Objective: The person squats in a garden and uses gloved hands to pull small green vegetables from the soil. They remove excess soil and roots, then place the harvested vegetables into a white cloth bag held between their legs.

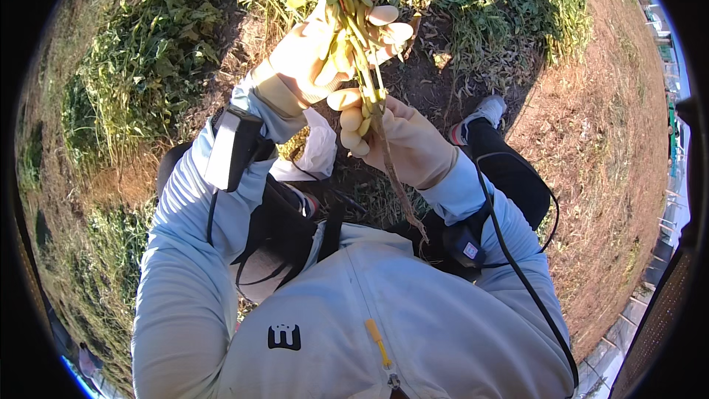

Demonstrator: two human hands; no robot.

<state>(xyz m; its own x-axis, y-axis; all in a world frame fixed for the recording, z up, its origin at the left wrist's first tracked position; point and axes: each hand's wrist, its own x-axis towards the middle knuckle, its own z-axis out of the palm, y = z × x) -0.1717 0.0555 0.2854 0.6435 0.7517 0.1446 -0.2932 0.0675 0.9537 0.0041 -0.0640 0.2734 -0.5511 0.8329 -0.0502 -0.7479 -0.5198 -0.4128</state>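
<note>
A pulled-up bean plant (363,50), likely soybean, is held up in front of me, with its brown root (394,172) pointing back towards my body. Green and yellowish pods hang among its stems. My left hand (302,58), in a pale glove, is closed around the podded stems from behind, its fingertips showing on the far side. Just nearer to me, my gloved right hand (410,138) wraps its fingers around the stem base above the root. Below the left wrist, a white plastic bag (321,149) holds yellow-green pods or beans (293,144), partly hidden by my sleeve.
Heaps of leafy cut plants (149,61) lie at the left, with another heap (498,16) at the upper right. Dry stubble ground (581,177) stretches to the right. Devices are strapped on my left forearm (235,147) and right forearm (465,246), with a loose black cable (520,274).
</note>
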